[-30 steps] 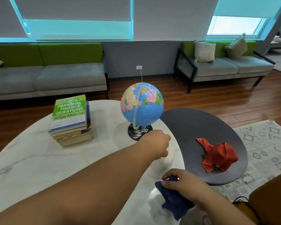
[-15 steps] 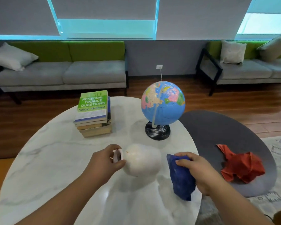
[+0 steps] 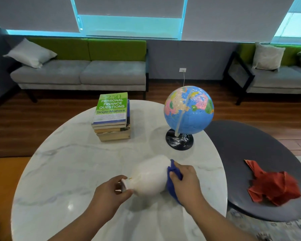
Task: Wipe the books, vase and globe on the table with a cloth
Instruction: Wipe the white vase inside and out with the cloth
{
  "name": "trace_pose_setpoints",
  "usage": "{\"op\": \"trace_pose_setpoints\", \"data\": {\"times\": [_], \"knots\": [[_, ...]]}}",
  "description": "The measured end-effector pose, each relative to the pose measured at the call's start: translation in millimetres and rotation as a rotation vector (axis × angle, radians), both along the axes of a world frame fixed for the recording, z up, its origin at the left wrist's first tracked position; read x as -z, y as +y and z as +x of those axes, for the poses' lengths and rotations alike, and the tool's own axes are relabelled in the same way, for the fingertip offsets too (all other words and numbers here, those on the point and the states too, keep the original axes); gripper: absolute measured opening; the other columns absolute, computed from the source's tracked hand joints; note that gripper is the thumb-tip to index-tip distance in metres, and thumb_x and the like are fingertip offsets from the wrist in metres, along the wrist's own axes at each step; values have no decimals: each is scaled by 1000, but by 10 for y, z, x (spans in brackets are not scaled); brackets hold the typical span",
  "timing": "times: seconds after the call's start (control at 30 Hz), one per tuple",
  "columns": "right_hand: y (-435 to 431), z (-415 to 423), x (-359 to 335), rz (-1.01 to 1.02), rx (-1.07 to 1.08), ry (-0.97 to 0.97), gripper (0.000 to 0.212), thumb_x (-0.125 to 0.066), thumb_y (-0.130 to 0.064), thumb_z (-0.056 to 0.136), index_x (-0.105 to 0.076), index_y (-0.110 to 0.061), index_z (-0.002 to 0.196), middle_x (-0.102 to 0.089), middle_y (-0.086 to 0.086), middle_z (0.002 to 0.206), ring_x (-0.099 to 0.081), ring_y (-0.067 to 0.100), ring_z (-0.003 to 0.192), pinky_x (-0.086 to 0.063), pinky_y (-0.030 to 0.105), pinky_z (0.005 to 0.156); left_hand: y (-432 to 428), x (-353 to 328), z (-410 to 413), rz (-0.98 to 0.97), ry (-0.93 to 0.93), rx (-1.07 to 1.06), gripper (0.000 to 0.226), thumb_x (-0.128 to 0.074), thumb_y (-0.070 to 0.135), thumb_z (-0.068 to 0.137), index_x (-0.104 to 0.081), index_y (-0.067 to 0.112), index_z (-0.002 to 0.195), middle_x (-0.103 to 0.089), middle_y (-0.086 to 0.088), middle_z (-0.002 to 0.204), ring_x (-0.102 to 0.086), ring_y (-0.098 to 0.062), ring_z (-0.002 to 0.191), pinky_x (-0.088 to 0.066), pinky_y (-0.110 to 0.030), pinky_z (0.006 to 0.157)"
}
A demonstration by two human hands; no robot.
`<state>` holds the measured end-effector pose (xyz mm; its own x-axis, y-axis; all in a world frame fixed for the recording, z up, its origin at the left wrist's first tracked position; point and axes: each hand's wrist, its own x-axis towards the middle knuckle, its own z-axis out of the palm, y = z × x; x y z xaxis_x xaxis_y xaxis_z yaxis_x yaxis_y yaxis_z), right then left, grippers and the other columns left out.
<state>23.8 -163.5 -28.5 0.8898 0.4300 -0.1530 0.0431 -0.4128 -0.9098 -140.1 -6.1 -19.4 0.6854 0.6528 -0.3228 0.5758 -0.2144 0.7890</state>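
Near the front edge of the counter [image 3: 68, 171], the left hand [image 3: 109, 193] is gripping the white vase [image 3: 149, 176] by its narrow neck. It is holding the vase tipped on its side with the mouth pointing left, apparently just clear of the marble. Half a second ago the blue cloth [image 3: 171, 189] was hanging beside the vase, apart from it. Now the right hand [image 3: 184, 181], clutching that cloth, is pressing it against the vase's wide end. So the wiping of the vase is only beginning, I judge, with most of its body still waiting for the cloth. Farther back, the globe [image 3: 188, 110] and the stack of books [image 3: 111, 117] are standing where they were, untouched, probably awaiting their turn. A red cloth [image 3: 273, 186] is lying on the dark side table [image 3: 241, 136] to the right.
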Motion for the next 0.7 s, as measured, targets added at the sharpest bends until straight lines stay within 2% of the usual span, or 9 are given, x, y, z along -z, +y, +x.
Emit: {"op": "trace_pose_setpoints", "data": {"times": [0.13, 0.23, 0.33, 0.4, 0.5, 0.57, 0.6, 0.67, 0.7], "knots": [[42, -130, 62, -68, -214, -235, 31, -59, -11, 91, -57, -21, 120, -42, -22, 105, -48, -16, 98, -34, 1, 88, 30, 18, -40, 0, 16, -3, 24, -77, 26, 75, -67, 36, 94, -73, 3, 80, -69, -5, 70, -48, -19, 66], [34, -41, 75, -68, -303, -243, 33, -59, -3, 90, -59, -15, 119, -44, -20, 109, -44, -19, 100, -27, -4, 88, 43, 17, -39, -7, 21, -5, 24, -77, 26, 76, -67, 37, 95, -73, 2, 80, -70, -7, 71, -52, -23, 70], [61, 173, 51, -89, -239, -230, 30, -58, 1, 89, -63, -10, 116, -49, -19, 103, -49, -19, 93, -29, -6, 82, 56, -15, -16, -1, 24, 21, 22, -75, 26, 78, -68, 36, 97, -73, 2, 78, -70, -10, 69, -55, -31, 77], [79, 291, 17, -119, -247, -201, 23, -57, 0, 90, -61, -2, 113, -52, -15, 92, -55, -13, 77, -35, -4, 70, 66, -39, 6, 17, 27, 33, 21, -74, 27, 78, -69, 36, 96, -72, 3, 76, -70, -9, 67, -56, -30, 76], [122, 263, -70, -234, -393, -297, 9, -54, 1, 92, -53, 8, 98, -55, 3, 83, -58, -7, 60, -42, 4, 57, 54, -71, 39, 66, 29, 56, 20, -75, 29, 77, -67, 38, 92, -69, 4, 74, -66, -4, 65, -48, -14, 61], [142, 205, -61, -183, -448, -383, 6, -55, -4, 92, -56, 1, 95, -55, 5, 91, -58, 0, 72, -42, 7, 64, 33, -89, 50, 86, 22, 65, 23, -77, 27, 76, -66, 40, 90, -67, 5, 74, -65, -2, 63, -42, -10, 54], [149, 204, -74, -123, -458, -330, 7, -55, -7, 92, -62, -8, 96, -54, 1, 95, -56, 4, 80, -40, 5, 68, 21, -95, 49, 92, 18, 70, 24, -77, 25, 75, -65, 40, 91, -67, 5, 75, -65, -2, 63, -41, -9, 53], [115, 309, -109, -184, -481, -375, 25, -54, -11, 92, -62, -32, 102, -49, -8, 102, -48, 6, 89, -34, 1, 73, -4, -116, 51, 106, 15, 85, 26, -77, 23, 75, -65, 40, 91, -69, 6, 78, -65, -1, 64, -41, -9, 53], [80, 382, -119, -215, -479, -392, 28, -54, -11, 92, -59, -36, 104, -48, -8, 104, -46, 6, 91, -34, 2, 74, -14, -128, 59, 114, 10, 91, 28, -77, 23, 75, -64, 41, 91, -69, 7, 79, -65, 0, 65, -41, -9, 53]]}}
